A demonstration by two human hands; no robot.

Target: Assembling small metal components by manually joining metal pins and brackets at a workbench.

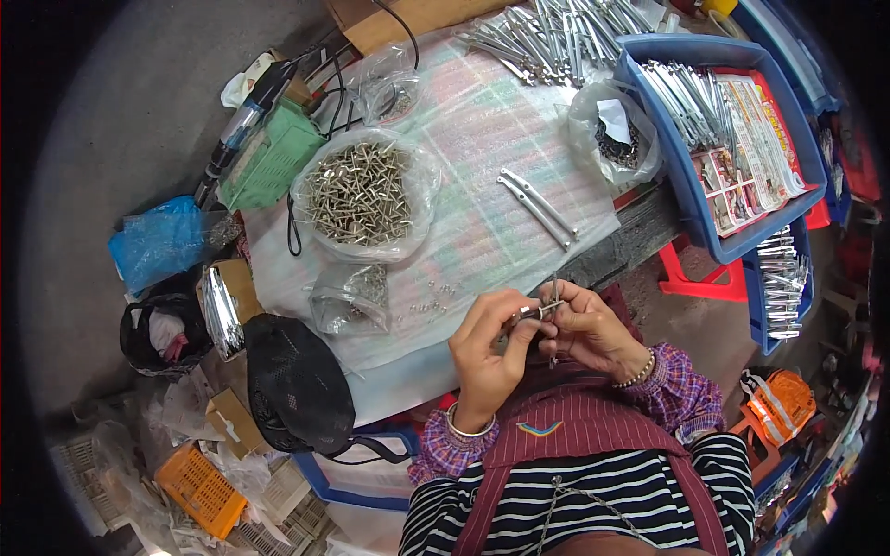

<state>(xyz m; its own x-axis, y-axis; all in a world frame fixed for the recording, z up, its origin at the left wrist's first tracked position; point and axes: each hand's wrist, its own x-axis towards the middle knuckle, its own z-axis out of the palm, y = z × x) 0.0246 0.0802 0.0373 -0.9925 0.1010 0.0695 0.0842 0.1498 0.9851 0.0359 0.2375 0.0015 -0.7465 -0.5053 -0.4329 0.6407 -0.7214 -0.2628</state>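
Observation:
Close to my apron, both hands meet over small metal pieces. My left hand (pixel 484 350) is closed in a pinch on a small shiny metal pin (pixel 531 313). Fingers of my right hand (pixel 598 335) grip a thin metal rod (pixel 555 289) that stands roughly upright and crosses the pin. Fingertips hide where the two pieces meet. Beyond my hands, two slim silver bars (pixel 538 211) lie side by side on the covered table (pixel 482 139). To the left, a plastic-lined container (pixel 422 199) is heaped with metal pins (pixel 362 190).
Tiny metal bits (pixel 431 301) lie scattered near a clear bag (pixel 350 301) of small parts. A blue crate (pixel 635 56) with silver bars stands at right, above a red stool (pixel 700 278). A power drill (pixel 243 125), green basket (pixel 276 156) and black mesh cap (pixel 298 385) are at left.

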